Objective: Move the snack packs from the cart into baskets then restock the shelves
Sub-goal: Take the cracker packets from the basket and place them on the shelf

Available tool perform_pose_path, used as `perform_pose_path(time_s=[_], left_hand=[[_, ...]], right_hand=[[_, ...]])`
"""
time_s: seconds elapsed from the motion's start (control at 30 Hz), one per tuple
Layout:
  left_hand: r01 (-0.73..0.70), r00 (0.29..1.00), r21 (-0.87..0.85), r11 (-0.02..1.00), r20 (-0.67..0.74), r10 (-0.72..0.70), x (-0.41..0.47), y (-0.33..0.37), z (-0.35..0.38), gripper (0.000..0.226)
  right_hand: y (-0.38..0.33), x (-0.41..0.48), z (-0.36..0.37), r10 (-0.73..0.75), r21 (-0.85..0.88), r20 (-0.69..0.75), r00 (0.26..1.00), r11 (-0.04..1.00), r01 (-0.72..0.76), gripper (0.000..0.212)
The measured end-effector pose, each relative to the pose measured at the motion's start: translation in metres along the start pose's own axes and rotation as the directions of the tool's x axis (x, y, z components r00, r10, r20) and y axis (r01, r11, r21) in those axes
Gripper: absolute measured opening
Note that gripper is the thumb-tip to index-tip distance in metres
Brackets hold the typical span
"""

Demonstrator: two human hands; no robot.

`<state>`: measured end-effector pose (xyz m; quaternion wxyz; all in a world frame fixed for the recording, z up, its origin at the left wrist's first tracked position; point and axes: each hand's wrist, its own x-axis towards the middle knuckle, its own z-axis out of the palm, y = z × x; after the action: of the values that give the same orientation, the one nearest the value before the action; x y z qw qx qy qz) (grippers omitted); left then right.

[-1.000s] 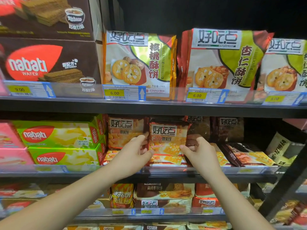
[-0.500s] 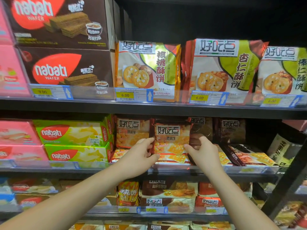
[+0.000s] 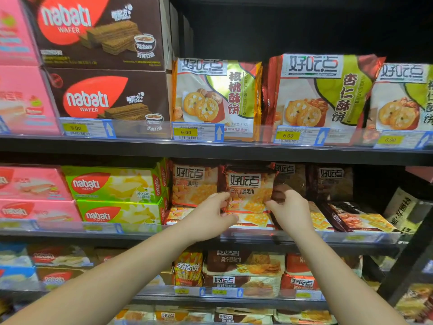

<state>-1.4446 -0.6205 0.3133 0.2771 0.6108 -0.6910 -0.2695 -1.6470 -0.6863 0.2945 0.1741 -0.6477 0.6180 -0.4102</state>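
standing the snack pack [image 3: 249,191] upright: your left hand [image 3: 208,219] and right hand [image 3: 290,211] pinch its lower sides, likely to keep the label facing out between them.

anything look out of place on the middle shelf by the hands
Yes. Right of the right hand, a brown pack lies flat and skewed at the middle shelf front, while upright brown packs stand behind it. The orange pack held by the left hand and right hand stands straight.
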Motion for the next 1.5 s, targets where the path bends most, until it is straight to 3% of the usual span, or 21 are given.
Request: perform_pose_path(time_s=[0.5,0.63,0.73,0.87,0.97,1.1,1.27,1.37,1.5], left_hand=[[-0.027,1.000,0.011,1.000,-0.015,0.027,-0.004,-0.007,-0.003,0.073],[-0.072,0.997,0.108,0.992,-0.023,0.075,-0.013,-0.010,-0.012,0.073],[-0.129,0.987,0.346,0.929,-0.042,0.153,-0.028,-0.012,-0.022,0.072],[-0.122,0.958,0.776,0.618,-0.071,0.278,-0.053,-0.012,-0.032,0.068],[0.010,0.982,0.868,0.496,-0.103,0.161,-0.076,-0.015,-0.036,0.072],[0.164,0.983,0.888,0.430,-0.182,0.000,-0.118,-0.034,-0.043,0.077],[0.386,0.923,0.838,0.386,-0.350,-0.163,-0.194,-0.051,-0.056,0.079],[0.541,0.839,0.773,0.332,-0.464,-0.284,-0.251,-0.055,-0.056,0.079],[0.723,0.672,0.652,0.227,-0.589,-0.449,-0.349,-0.059,-0.054,0.079]], right_hand=[[-0.002,-0.008,-0.010,0.027,-0.042,0.055,0.998,0.999,-0.024,0.039],[-0.003,-0.016,-0.014,0.013,-0.224,0.040,0.999,0.975,-0.004,0.033],[-0.013,-0.033,-0.021,-0.183,-0.443,-0.020,0.983,0.883,0.155,0.035],[-0.036,-0.059,-0.014,-0.505,-0.515,0.125,0.854,0.702,0.491,0.050],[-0.053,-0.075,-0.001,-0.533,-0.489,0.267,0.803,0.643,0.589,0.059],[-0.070,-0.090,0.019,-0.602,-0.339,0.387,0.698,0.611,0.715,0.061],[-0.110,-0.125,0.055,-0.741,-0.075,0.473,0.477,0.506,0.859,0.064],[-0.136,-0.162,0.083,-0.801,0.085,0.495,0.338,0.431,0.898,0.067],[-0.173,-0.236,0.116,-0.855,0.291,0.494,0.160,0.335,0.896,0.068]])
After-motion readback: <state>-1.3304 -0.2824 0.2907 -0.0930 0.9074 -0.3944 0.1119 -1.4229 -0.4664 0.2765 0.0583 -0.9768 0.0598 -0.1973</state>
